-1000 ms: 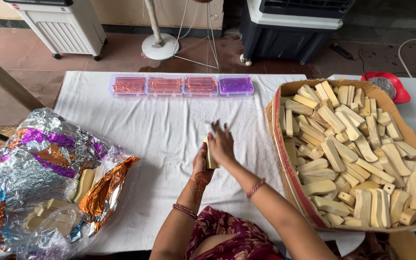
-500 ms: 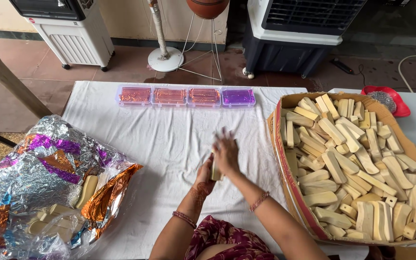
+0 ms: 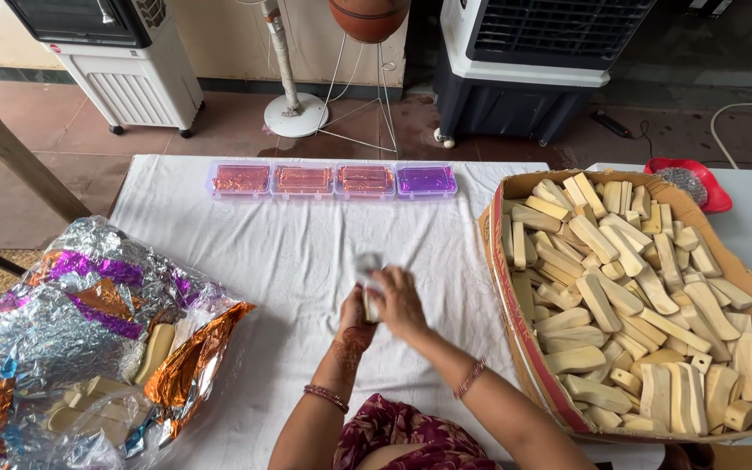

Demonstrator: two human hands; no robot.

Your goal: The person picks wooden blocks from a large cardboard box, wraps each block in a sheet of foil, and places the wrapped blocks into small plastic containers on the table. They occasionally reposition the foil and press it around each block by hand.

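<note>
Soap bar (image 3: 371, 305), pale and small, sits between my two hands over the middle of the table, a little toward the near edge. My left hand (image 3: 354, 320) is cupped against its left side and my right hand (image 3: 400, 305) is folded over its right side, so both are clamped on it with the fingers closed. A scrap of silvery wrap (image 3: 367, 265) sticks up from the top of the bar; it is blurred, so I can only say it looks like foil or film.

Under my hands lies the white cloth (image 3: 289, 261) that covers the table. Along the far edge of it stands a row of four clear trays (image 3: 332, 180), three with orange-pink sheets and the rightmost with purple.

At the right edge is a cardboard box (image 3: 500, 261) filled with many bare soap bars (image 3: 628, 296), stacked loosely at all angles. Just beyond the box's far corner sits a red dish (image 3: 714, 193).

At the near left corner lies a heap of crumpled foil (image 3: 63, 322) in silver, purple and orange, with a few more bars (image 3: 154, 348) resting in its folds.
</note>
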